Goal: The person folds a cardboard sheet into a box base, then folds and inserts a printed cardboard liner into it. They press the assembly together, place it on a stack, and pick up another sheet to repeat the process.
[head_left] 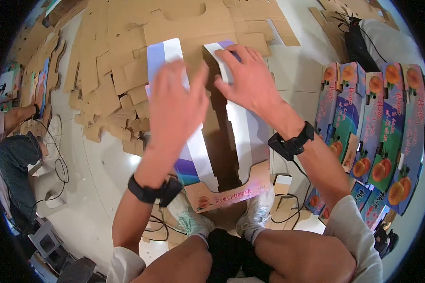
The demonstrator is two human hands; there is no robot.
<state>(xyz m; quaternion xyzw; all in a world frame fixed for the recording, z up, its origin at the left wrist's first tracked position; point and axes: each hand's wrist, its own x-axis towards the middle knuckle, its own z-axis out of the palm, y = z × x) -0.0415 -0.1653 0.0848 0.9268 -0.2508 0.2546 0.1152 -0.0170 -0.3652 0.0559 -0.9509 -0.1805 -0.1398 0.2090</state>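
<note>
A partly folded cardboard fruit box (244, 137) lies lengthwise before me, white and lilac on its long panels, brown inside. Its near end panel (229, 197) is pink with a peach picture and printed characters. My right hand (250, 78) grips the far part of the right panel, fingers curled over the edge and thumb on the inner side. Over the left panel (193, 155) hovers my left hand (177, 111), blurred by motion, its thumb apart from the fingers and nothing visible in it. Both wrists wear black bands with small devices.
Flat brown cardboard blanks (123, 42) are piled beyond and left of the box. Several finished printed fruit boxes (368, 127) stand stacked at the right. At far left another person's arm (21, 115) reaches among cardboard. Black cables (293, 207) run across the floor near my shoes (257, 210).
</note>
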